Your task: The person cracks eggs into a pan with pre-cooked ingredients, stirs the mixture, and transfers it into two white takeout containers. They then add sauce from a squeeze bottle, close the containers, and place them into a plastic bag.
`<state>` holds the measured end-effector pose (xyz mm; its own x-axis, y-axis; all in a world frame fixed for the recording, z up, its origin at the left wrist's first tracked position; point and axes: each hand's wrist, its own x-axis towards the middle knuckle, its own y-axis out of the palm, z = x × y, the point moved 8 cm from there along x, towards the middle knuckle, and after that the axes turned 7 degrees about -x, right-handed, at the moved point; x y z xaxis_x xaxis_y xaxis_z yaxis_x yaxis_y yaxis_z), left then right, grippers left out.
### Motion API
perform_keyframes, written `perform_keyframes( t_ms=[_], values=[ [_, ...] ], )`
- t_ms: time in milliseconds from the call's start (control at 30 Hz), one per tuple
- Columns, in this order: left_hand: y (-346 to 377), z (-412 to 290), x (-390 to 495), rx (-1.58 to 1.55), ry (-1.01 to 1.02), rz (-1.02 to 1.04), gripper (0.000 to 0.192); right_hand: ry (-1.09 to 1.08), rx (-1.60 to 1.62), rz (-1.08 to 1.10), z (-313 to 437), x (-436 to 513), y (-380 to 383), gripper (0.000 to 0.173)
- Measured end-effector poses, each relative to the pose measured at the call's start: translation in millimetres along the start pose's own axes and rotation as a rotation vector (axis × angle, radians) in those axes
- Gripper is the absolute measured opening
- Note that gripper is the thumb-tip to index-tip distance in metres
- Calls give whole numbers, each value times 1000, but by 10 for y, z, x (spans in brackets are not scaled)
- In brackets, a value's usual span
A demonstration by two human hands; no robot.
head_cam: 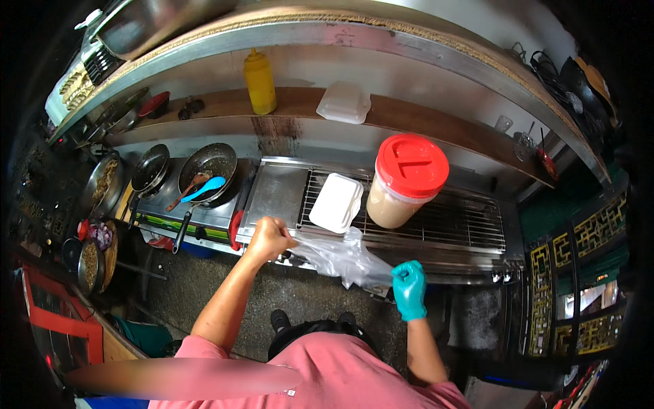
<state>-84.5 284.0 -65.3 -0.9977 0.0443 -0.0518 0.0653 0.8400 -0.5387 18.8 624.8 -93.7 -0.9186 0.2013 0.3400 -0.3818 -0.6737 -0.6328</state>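
Between my two hands a clear plastic bag is stretched out in front of the grill's front edge. My left hand, bare, grips one end of it. A teal glove covers my right hand, whose fingers are closed on the other end. Just beyond the bag, a white lidded takeaway box lies on the grill grate. To its right stands a large plastic jar with a red screw lid, holding a beige substance.
Left of the grill is a gas stove with two frying pans; a blue spoon and a wooden spatula rest in the larger pan. A yellow squeeze bottle and another takeaway box occupy the wooden shelf. An upper shelf overhangs everything.
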Motion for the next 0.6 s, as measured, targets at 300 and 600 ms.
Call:
perform_keyframes(
  t_ms=[300,600],
  values=[
    [665,6,1060,-271,-88,135,42,2,-207,114,-432,-32,-451,63],
    [1087,192,1675,-53,-197,112,62,-255,-171,191,-358,24,-586,64]
  ],
)
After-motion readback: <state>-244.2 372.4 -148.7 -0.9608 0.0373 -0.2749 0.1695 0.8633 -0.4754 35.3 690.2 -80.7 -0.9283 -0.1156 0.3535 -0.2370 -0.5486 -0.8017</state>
